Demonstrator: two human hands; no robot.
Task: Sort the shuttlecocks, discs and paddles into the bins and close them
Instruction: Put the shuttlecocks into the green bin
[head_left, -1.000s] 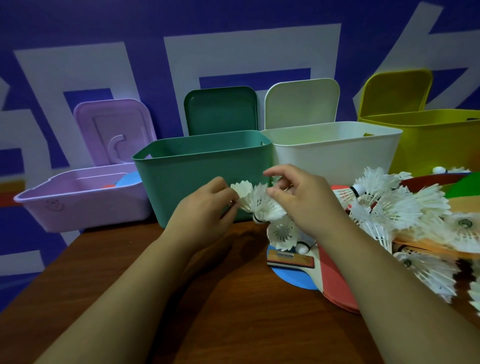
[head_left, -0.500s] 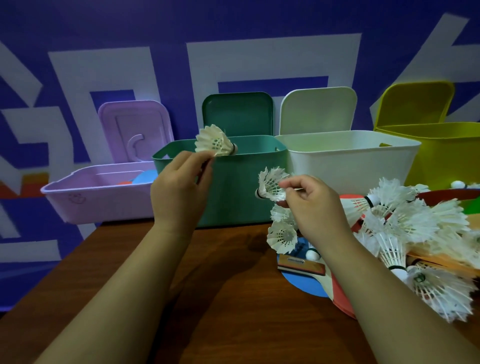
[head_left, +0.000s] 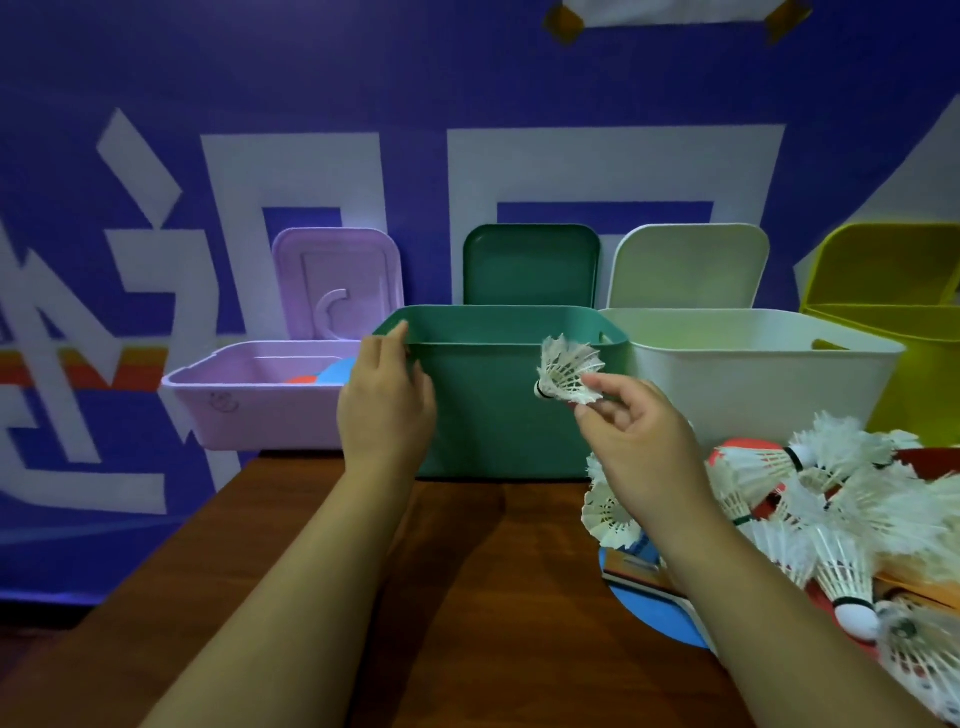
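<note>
- Shuttlecock (head_left: 566, 371): was pinched by the edge of its feather skirt; was held in the air before the front wall of the green bin (head_left: 493, 415), just under the rim; cork end pointed left and slightly down.
- Right hand (head_left: 639, 431): was raised above the bench (head_left: 467, 597); fingers (head_left: 602, 383) and thumb were closed on the shuttlecock's feathers, the remaining fingers loosely curled.
- Left hand (head_left: 387, 400): was raised against the green bin's front left corner; fingers (head_left: 400, 338) lay nearly straight, tips at the rim; held nothing that could be seen.
- Green bin: stood in the middle of the row, lid (head_left: 530, 265) upright behind it; contents hidden by the front wall.
- Lilac bin (head_left: 249, 415): stood left of the green one, lower, lid raised; contained a blue disc (head_left: 337, 370) and a red one (head_left: 301, 379).
- White bin (head_left: 753, 384): stood right of the green one, sides touching or nearly so; lid raised.
- Yellow bin (head_left: 914, 384): stood at far right, partly cut by the frame edge; lid raised.
- Heap of shuttlecocks (head_left: 841, 499): lay on the bench's right side, atop a red paddle (head_left: 737, 451); a second blue disc (head_left: 654, 616) showed beneath the heap's near edge.
</note>
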